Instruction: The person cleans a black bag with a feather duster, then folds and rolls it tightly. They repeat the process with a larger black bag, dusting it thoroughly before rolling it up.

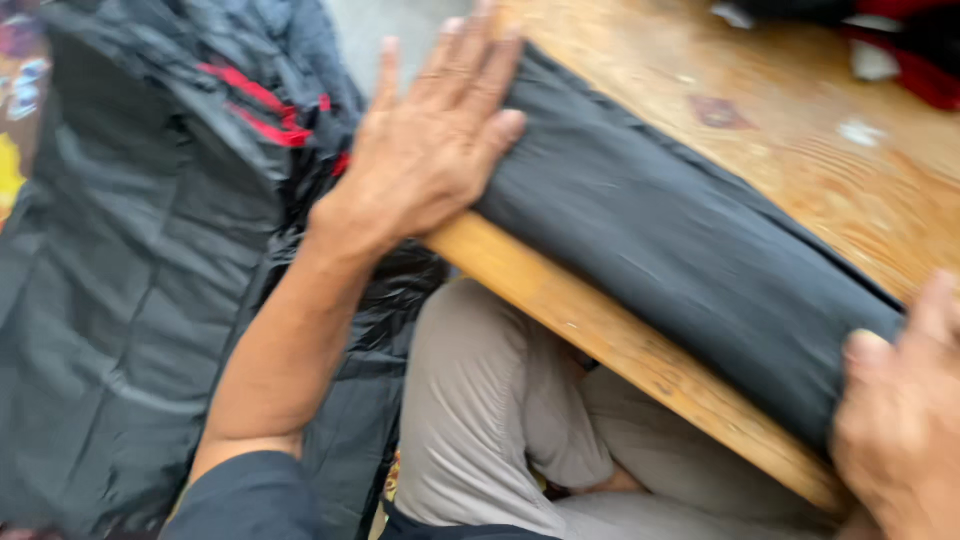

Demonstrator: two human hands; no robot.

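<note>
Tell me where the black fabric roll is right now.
The black roll lies along the near edge of the wooden table, centre-right in the head view, with the left hand and right hand at its ends.

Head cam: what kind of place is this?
Probably a garment or sewing workshop. Both hands, left hand and right hand, press a folded black fabric on a worn wooden table; black quilted garments are piled beside it.
</note>
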